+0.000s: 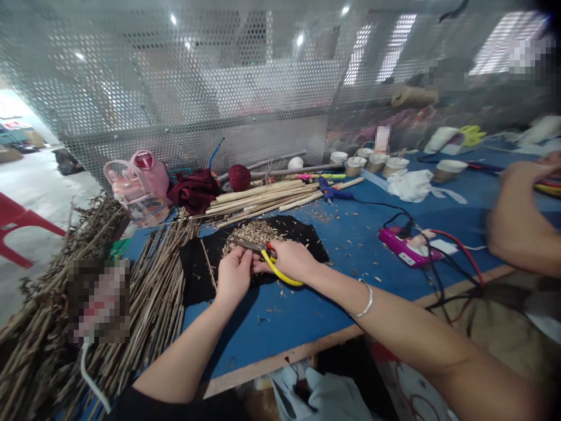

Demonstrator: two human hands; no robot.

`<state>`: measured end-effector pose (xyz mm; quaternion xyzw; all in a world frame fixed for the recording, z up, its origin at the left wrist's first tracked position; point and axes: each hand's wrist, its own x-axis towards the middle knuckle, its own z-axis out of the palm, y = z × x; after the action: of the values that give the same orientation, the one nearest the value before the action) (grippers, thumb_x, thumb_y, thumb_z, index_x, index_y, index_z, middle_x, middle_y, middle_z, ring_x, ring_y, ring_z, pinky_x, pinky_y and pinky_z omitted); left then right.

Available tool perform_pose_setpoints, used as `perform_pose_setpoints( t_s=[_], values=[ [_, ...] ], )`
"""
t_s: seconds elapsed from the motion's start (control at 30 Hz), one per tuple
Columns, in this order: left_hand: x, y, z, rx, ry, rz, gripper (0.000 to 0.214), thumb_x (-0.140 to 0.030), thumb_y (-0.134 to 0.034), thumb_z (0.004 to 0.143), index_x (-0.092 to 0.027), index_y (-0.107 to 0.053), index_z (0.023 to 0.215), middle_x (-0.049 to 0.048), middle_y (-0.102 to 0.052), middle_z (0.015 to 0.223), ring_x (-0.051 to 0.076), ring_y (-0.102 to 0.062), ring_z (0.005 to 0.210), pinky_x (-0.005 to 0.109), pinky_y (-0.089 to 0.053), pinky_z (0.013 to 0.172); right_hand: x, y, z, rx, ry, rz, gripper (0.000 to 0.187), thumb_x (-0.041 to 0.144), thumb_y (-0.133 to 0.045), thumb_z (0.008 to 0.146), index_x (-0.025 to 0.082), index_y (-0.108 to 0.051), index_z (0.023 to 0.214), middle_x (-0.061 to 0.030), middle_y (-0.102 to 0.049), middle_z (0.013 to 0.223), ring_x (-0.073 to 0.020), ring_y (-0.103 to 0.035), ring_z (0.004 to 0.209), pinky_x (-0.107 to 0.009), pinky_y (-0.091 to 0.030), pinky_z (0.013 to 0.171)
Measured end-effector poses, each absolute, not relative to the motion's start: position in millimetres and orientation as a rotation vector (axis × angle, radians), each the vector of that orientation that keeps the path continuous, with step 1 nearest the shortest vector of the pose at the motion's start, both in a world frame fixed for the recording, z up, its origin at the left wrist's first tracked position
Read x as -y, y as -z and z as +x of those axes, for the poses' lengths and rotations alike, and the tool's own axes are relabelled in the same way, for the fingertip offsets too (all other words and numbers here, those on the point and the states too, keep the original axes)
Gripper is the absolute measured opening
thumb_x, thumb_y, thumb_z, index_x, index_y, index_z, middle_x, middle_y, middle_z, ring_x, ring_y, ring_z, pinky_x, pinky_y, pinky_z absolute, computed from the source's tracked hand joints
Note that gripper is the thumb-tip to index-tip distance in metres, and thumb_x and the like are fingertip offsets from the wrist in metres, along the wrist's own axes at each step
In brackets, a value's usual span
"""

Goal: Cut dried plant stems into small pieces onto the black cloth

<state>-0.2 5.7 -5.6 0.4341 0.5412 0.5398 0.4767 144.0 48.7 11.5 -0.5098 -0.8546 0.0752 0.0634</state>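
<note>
- Right hand grips curved, yellow-handled scissors at six o'clock.
- Left hand, fingertips pressed together beside the blades; cannot tell on what.
- Eleven o'clock from scissors, flaky chips heap on black cloth.

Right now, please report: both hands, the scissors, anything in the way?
Right hand gripping yellow-handled scissors. Left hand at the blades, its hold unclear. Pale chips heaped on black cloth; dry stalks crowd the left side.
</note>
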Motion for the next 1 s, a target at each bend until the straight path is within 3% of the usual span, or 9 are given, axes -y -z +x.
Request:
perform_pose_setpoints(
  t_s=[0.37,0.73,1.0],
  values=[
    [-7.3,3.0,0.5,-1.238,-1.382,0.884,0.016,-0.028,-0.060,0.070,-0.013,-0.061,0.075,0.0063,-0.067,0.082,0.011,-0.062,0.068,0.023,-0.050,0.064,-52.6,-12.9,150.2,2.564,-0.177,-1.551,0.068,0.079,-0.044,0.059,0.020,-0.050,0.090,-0.0065,-0.065,0.078,-0.0249,-0.063,0.072,-0.028,-0.038,0.057],
    [-4.9,4.0,1.7,-1.307,-1.351,0.898,0.024,-0.034,-0.065,0.066,-0.012,-0.066,0.075,0.0085,-0.070,0.075,0.015,-0.063,0.064,0.024,-0.048,0.060,-46.0,-15.6,145.6,2.547,-0.211,-1.359,0.066,0.071,-0.058,0.054,0.017,-0.047,0.091,-0.0092,-0.061,0.086,-0.0249,-0.059,0.082,-0.029,-0.038,0.065],
    [-4.0,8.7,-1.6,-1.331,-1.398,1.011,0.027,-0.037,-0.060,0.070,-0.014,-0.067,0.082,0.0075,-0.070,0.079,0.017,-0.064,0.067,0.026,-0.049,0.061,-44.4,-8.2,142.1,2.533,-0.203,-1.442,0.065,0.074,-0.046,0.063,0.017,-0.047,0.094,-0.0083,-0.064,0.079,-0.0250,-0.062,0.074,-0.028,-0.037,0.059]
  ],
)
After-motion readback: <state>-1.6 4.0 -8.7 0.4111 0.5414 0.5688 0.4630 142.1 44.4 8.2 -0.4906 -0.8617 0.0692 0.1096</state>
